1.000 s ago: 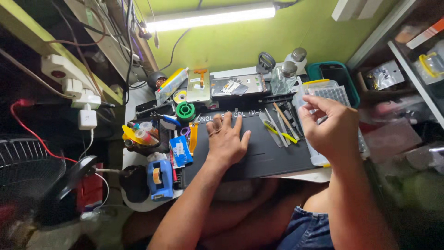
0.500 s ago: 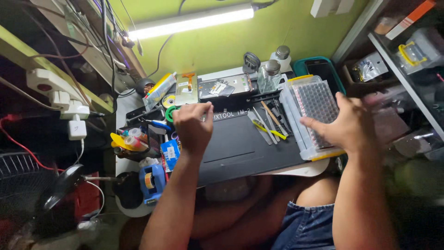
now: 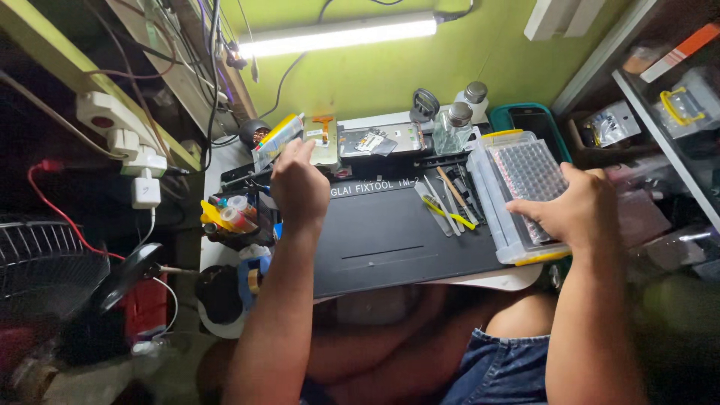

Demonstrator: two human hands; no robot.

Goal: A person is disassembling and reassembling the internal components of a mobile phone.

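Parts box [image 3: 525, 187]: clear, lidded, yellow latches, at the right end of the worktop [image 3: 517, 279], partly overhanging the black mat [image 3: 405, 240].
Right hand [image 3: 577, 210]: laid flat on the box's near right side, fingers spread, pressing rather than gripping.
Left hand [image 3: 298, 184]: at the mat's far left, fingers curled toward a small phone part [image 3: 324, 142]; whether they hold anything cannot be told.
Beside the box: tweezers and pry tools [image 3: 446, 206]; behind them, two bottles [image 3: 459, 124].
Risk, as judged: the box sits close to the edge, so a push could tip it off and spill its contents.
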